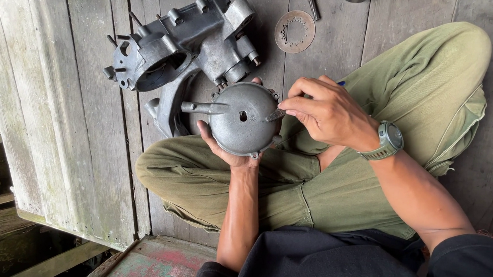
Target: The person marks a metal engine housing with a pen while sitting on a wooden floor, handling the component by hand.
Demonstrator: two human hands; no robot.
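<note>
On the weathered grey wooden plank floor (59,115), a dark grey cast-metal engine casing (178,49) lies just left of and above the round grey domed metal cover (241,127). The left hand (223,148) cups that cover from beneath, fingers curled around its rim, holding it over olive-green trousers (289,187). A thin perforated rusty metal disc (294,31) rests on the floor above the cover. The right hand (328,112), just right of the cover, pinches a small slim dark tool (274,115) whose tip touches the cover's top. A green wristwatch (388,140) sits on that wrist.
</note>
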